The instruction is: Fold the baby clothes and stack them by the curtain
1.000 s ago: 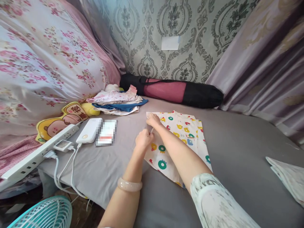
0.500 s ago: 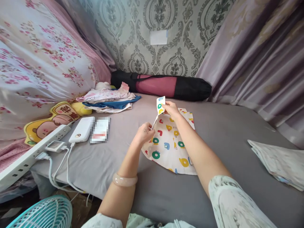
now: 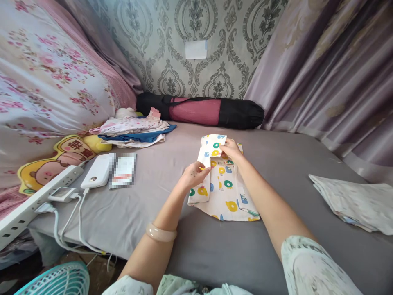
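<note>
- While the printed garment [image 3: 221, 196] lies on the grey bed [image 3: 285, 172], in front of the person and near the middle of the view, both hands work at its far left part.
- The left hand [image 3: 196, 173] has its thumb and fingers closed on the left edge of a folded-over strip [image 3: 212, 144].
- The right hand [image 3: 231, 150] pinches the same strip farther up, at its right edge, where the cloth stands raised off the layer below.
- The near part of the garment lies spread on the bed, its white ground dotted with green, yellow and blue figures.
- A pale bangle [image 3: 161, 232] circles the left forearm.
- Well to the right lies a folded pale cloth [image 3: 353, 200].
- On the far left sits a pile of clothes [image 3: 132, 133] with a blue layer in it, just beside a long black and pink bag [image 3: 195, 110] along the wall [image 3: 227, 24].
- Nearer on the left are a white power bank [image 3: 97, 170], a pixelated flat rectangle [image 3: 123, 170] and a white power strip [image 3: 18, 215].
</note>
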A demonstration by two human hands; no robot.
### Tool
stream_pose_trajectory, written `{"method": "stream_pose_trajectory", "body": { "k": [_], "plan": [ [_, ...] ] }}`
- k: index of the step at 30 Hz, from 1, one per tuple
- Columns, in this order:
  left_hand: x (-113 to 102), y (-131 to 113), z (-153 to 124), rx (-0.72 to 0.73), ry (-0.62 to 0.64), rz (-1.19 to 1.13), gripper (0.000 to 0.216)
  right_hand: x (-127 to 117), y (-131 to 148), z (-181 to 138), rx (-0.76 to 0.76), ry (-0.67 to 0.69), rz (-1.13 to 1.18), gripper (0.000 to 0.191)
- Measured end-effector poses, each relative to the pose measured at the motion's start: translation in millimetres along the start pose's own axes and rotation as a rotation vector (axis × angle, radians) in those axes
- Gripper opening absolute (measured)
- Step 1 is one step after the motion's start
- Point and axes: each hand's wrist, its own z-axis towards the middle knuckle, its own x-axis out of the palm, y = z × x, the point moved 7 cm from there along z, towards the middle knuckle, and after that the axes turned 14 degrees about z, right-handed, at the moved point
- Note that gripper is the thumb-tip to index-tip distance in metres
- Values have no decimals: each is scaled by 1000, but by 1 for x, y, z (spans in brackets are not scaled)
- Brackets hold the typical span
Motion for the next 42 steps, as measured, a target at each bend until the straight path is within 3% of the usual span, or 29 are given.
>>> {"method": "stream_pose_trajectory", "body": {
  "k": [4,7,12,15,18,27,42],
  "plan": [
    [-6,4,4,7,-136,126,26,-25,4,-11,-12,-195,-481,41],
    [-6,5,8,64,-208,292,24,-17,23,-20,-149,-217,-665,42],
    [7,1,8,247,-197,527,37,52,32,-22,-401,132,-780,45],
    [16,0,7,293,-173,594,46,86,20,-13,-371,311,-838,54],
    [27,-4,7,311,-141,656,46,101,12,0,-305,379,-874,61],
    [63,-6,7,339,-214,760,64,101,7,26,-309,362,-979,65],
    [74,-3,-2,348,-367,863,67,98,-13,37,-358,331,-877,68]
  ]
}}
